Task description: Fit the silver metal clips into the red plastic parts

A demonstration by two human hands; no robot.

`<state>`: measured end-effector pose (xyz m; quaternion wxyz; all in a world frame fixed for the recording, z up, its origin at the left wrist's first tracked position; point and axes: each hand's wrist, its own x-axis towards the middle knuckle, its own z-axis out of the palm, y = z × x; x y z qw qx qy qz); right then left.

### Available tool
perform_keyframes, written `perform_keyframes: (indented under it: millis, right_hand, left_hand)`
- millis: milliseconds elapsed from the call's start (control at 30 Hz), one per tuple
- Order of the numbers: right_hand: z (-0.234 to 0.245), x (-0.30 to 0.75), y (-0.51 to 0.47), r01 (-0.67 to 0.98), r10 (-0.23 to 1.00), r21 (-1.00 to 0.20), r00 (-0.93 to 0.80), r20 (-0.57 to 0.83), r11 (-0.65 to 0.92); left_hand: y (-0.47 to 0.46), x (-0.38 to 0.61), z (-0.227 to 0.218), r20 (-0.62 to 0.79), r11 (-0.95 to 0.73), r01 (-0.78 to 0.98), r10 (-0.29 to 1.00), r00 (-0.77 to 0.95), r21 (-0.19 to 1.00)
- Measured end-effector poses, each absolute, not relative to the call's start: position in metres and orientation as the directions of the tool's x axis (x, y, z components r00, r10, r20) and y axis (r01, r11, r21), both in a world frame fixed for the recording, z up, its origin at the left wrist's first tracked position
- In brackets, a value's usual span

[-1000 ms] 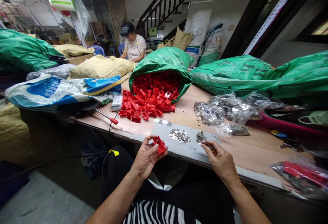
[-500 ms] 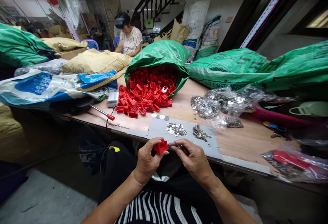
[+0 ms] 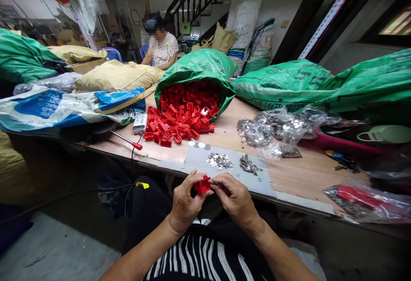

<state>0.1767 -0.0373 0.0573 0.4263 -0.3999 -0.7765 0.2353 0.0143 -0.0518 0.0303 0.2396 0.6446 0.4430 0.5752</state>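
Note:
My left hand is closed around a small red plastic part, held just in front of the table edge above my lap. My right hand pinches a thin tool or small metal piece and presses it against the red part; what it holds is too small to name. On the grey mat beyond my hands lie two little heaps of small metal pieces. Further back, a pile of red plastic parts spills from an open green sack.
Clear bags of metal pieces lie at the right, with more green sacks behind. A red-handled tool and a small device sit at the left. A bag of red parts lies at the right edge. Another person sits at the far end.
My right hand came from the metal heap on the mat over to the red part in my left hand. Both hands now meet at the part, slightly closer together.

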Motion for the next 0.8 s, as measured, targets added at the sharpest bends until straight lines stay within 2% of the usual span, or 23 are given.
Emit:
perform_keyframes:
  millis: [100,233,400,800]
  right_hand:
    - [0.059,0.177,-0.037,0.404,0.828,-0.724,-0.333,0.452,0.558]
    - [0.066,0.182,-0.035,0.365,0.863,-0.802,-0.375,0.338,0.473]
    - [0.065,0.192,-0.031,0.338,0.946,-0.897,-0.248,0.208,0.286]
    - [0.051,0.186,-0.025,0.232,0.932,-0.962,-0.358,0.053,0.144]
  left_hand:
    - [-0.053,0.016,0.031,0.508,-0.474,0.278,0.859,-0.062,0.835]
    - [-0.054,0.016,0.033,0.465,-0.428,0.274,0.881,-0.088,0.861]
    - [-0.055,0.016,0.033,0.447,-0.414,0.241,0.889,-0.101,0.878]
    - [-0.057,0.018,0.028,0.543,-0.526,0.286,0.84,0.025,0.801]
